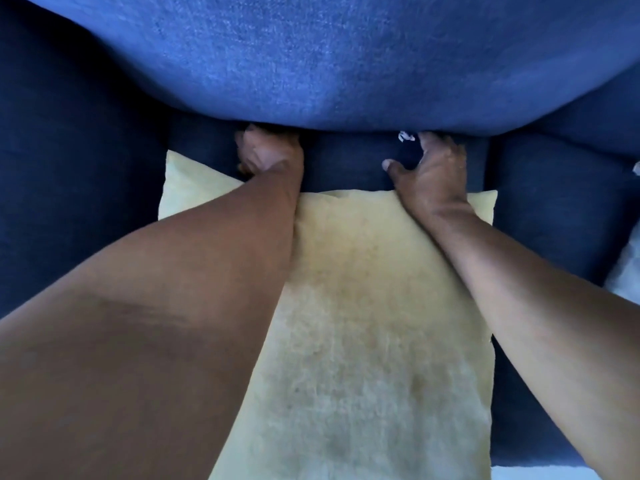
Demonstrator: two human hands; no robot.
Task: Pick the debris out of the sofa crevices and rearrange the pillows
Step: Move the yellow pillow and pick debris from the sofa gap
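1. Blue sofa (346,64) fills the view.
2. Yellow pillow (363,306) lies on its seat under both forearms.
3. Left hand (268,152): grip curled closed at the back crevice; contents hidden.
4. Right hand (431,168): grip open, fingers spread beside white debris (405,136) in the crevice.

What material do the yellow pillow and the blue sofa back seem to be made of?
The yellow pillow looks like a soft, short-pile fabric, perhaps velvet or plush: its matte surface shows uneven brushed patches. The sofa back looks like a woven upholstery cloth: a fine, flecked grain shows where light falls on it. The exact fibres cannot be told.
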